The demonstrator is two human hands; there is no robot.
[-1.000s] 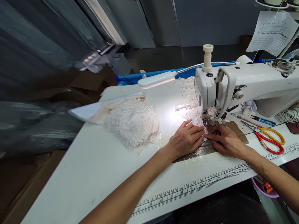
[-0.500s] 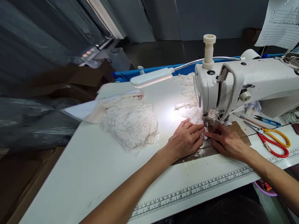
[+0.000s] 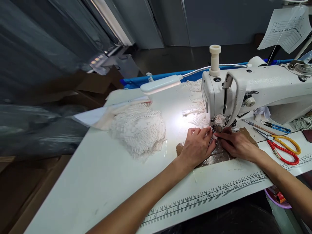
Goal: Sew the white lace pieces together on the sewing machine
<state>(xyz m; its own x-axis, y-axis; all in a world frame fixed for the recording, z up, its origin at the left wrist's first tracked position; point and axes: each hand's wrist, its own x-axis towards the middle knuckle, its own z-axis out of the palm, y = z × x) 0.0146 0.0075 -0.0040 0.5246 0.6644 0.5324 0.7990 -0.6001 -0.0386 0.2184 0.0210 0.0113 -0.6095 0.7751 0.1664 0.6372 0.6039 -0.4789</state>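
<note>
My left hand (image 3: 197, 147) is curled at the front of the white sewing machine (image 3: 268, 79), its fingertips closed on a small piece of pale lace (image 3: 213, 137). From the other side, my right hand (image 3: 236, 143) pinches the same lace with index finger and thumb, close to the presser foot (image 3: 214, 129). Most of this lace is hidden by my fingers. Under both hands lies a brown taped sheet (image 3: 220, 155). More lace strips (image 3: 196, 109) trail behind the needle area, and a pale pink rosette (image 3: 219, 119) sits on the machine head.
A stack of cream lace pieces (image 3: 140, 130) lies left on the white table (image 3: 97, 182). Scissors with red and yellow handles (image 3: 284, 146) and blue thread snips (image 3: 278, 126) rest at right. A lamp (image 3: 161, 84) hangs over the table; a printed ruler (image 3: 207, 198) runs along the front edge.
The fingers of my left hand have drawn in from lying flatter to a curled grip on the lace. My right fingertips stay beside the presser foot. The whole view has shifted slightly.
</note>
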